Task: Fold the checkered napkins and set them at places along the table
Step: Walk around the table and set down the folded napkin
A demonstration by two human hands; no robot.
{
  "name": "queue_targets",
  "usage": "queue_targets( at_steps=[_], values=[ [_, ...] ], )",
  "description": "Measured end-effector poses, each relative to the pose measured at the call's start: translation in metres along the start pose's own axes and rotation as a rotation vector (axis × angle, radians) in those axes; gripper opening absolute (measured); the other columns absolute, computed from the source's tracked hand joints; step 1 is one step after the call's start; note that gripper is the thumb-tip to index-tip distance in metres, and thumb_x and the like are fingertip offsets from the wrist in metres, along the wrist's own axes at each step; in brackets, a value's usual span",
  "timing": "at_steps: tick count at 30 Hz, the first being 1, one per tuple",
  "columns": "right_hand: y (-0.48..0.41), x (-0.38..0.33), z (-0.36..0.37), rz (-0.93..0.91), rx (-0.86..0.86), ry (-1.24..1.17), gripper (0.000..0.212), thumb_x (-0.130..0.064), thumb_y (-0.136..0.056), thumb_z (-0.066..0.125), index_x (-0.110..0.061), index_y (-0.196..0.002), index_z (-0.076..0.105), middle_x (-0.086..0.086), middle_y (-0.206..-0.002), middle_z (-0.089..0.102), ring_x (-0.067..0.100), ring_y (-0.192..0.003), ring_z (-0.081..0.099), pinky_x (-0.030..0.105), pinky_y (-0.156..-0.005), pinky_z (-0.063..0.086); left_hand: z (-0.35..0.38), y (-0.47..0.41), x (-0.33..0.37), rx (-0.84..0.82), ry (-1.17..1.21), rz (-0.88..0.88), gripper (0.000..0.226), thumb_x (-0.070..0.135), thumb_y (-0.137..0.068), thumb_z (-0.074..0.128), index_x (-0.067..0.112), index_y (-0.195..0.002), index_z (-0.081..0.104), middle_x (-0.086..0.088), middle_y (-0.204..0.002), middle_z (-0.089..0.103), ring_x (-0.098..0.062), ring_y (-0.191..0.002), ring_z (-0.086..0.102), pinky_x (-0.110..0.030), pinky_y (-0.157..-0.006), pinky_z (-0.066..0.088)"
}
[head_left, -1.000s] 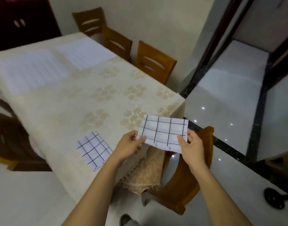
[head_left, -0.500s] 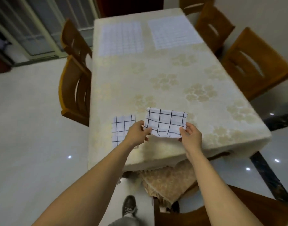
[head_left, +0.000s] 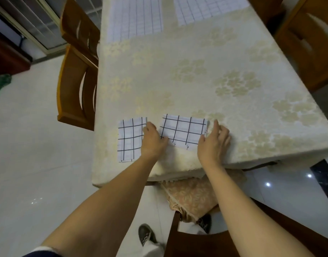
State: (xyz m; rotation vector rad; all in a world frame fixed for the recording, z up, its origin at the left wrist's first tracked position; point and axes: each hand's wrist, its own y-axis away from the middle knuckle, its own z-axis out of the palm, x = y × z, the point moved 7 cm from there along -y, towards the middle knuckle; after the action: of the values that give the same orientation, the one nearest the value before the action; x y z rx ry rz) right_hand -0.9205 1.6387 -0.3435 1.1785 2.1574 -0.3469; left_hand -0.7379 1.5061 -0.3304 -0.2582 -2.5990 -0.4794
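Resting on the counter [head_left: 196,75] near its front edge, the folded checkered napkin [head_left: 183,131] lies between both hands. The left hand [head_left: 153,140] pinches its left edge; the right hand [head_left: 213,141], fingers spread, touches its right edge. A second folded napkin [head_left: 130,139] lies just beside it.

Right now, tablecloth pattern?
Cream tablecloth with pale gold flower clusters; clearest in the head view.

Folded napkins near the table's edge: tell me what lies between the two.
In the head view, the left hand fills the gap between the left folded napkin and the right folded napkin, over the floral tablecloth.
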Motion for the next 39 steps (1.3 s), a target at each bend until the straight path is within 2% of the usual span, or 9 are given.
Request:
queue_targets(
  at_steps=[3,8,13,21,25,28,32,35,39],
  values=[
    [-0.001,-0.041,0.002,-0.258,0.010,0.061,0.063,-0.013,-0.097,0.059,-0.009,-0.154,0.033,0.012,-0.155,0.036,0.032,-0.142,0.035,0.045,-0.115,0.032,-0.006,0.006,0.040,0.202,-0.293,0.338,0.046,0.025,-0.090,0.069,0.010,-0.129,0.051,-0.009,-0.122,0.052,-0.028,-0.103,0.054,-0.039,-0.083,0.048],
    [-0.008,-0.055,0.062,-0.442,-0.383,0.317,0.060,-0.025,-0.108,0.025,-0.010,-0.161,0.002,0.006,-0.170,0.000,0.021,-0.156,-0.006,0.040,-0.127,-0.001,0.053,-0.017,0.056,-0.121,-0.417,0.684,0.061,0.031,-0.102,0.036,-0.004,-0.152,0.036,-0.022,-0.156,0.040,-0.037,-0.146,0.035,-0.049,-0.121,0.029],
    [-0.017,-0.020,0.062,-0.472,-0.336,0.547,0.067,-0.047,-0.105,0.006,-0.011,-0.161,0.000,0.005,-0.169,-0.005,0.023,-0.156,-0.009,0.045,-0.126,-0.003,0.071,-0.025,0.032,-0.213,-0.327,0.507,0.059,0.034,-0.111,0.028,0.015,-0.162,0.008,-0.004,-0.170,-0.002,-0.023,-0.157,-0.009,-0.038,-0.127,-0.005],
    [-0.019,-0.003,0.048,-0.306,-0.376,0.605,0.077,-0.062,-0.100,0.003,-0.015,-0.158,-0.016,0.003,-0.166,-0.021,0.026,-0.153,-0.021,0.050,-0.124,-0.009,0.058,-0.026,0.031,-0.252,-0.483,0.300,0.090,0.064,-0.100,0.033,0.016,-0.161,-0.013,-0.011,-0.167,-0.022,-0.030,-0.154,-0.019,-0.045,-0.127,-0.005],
    [-0.008,-0.002,0.031,-0.149,-0.468,0.563,0.082,-0.065,-0.100,0.005,-0.012,-0.156,-0.022,0.007,-0.164,-0.028,0.029,-0.151,-0.026,0.050,-0.124,-0.010,0.024,-0.025,0.031,-0.247,-0.626,0.250,0.093,0.073,-0.098,0.023,0.013,-0.161,-0.008,-0.014,-0.168,-0.014,-0.033,-0.155,-0.017,-0.047,-0.126,-0.008],
    [0.012,-0.039,0.012,-0.079,-0.482,0.349,0.080,-0.062,-0.103,0.016,-0.011,-0.160,-0.006,0.008,-0.168,-0.015,0.028,-0.154,-0.017,0.046,-0.126,-0.005,-0.031,-0.009,0.041,-0.139,-0.401,0.314,0.073,0.061,-0.103,0.031,0.017,-0.159,0.023,-0.008,-0.169,0.017,-0.028,-0.157,-0.001,-0.046,-0.127,-0.003],
    [0.064,-0.145,-0.018,-0.206,-0.358,0.038,0.058,-0.048,-0.105,0.039,-0.014,-0.152,0.040,0.004,-0.160,0.033,0.025,-0.144,0.036,0.040,-0.117,0.033,-0.147,0.047,0.011,0.168,-0.196,0.449,0.041,0.050,-0.100,0.053,0.024,-0.130,0.062,0.004,-0.133,0.063,-0.021,-0.130,0.053,-0.044,-0.117,0.033],
    [0.131,-0.227,-0.029,-0.367,-0.302,-0.027,0.047,-0.044,-0.106,0.040,-0.017,-0.142,0.054,0.000,-0.145,0.052,0.022,-0.128,0.052,0.035,-0.106,0.043,-0.233,0.088,-0.052,0.313,-0.214,0.391,0.033,0.049,-0.097,0.057,0.027,-0.119,0.068,0.006,-0.114,0.072,-0.019,-0.103,0.066,-0.040,-0.096,0.051],
    [0.220,-0.308,-0.019,-0.550,-0.161,-0.059,0.029,-0.034,-0.105,0.047,-0.020,-0.116,0.070,-0.004,-0.117,0.068,0.018,-0.105,0.063,0.037,-0.089,0.051,-0.325,0.124,-0.148,0.246,-0.198,0.371,0.028,0.050,-0.097,0.055,0.033,-0.117,0.064,0.014,-0.108,0.071,-0.013,-0.096,0.067,-0.036,-0.079,0.056]
  ],
)
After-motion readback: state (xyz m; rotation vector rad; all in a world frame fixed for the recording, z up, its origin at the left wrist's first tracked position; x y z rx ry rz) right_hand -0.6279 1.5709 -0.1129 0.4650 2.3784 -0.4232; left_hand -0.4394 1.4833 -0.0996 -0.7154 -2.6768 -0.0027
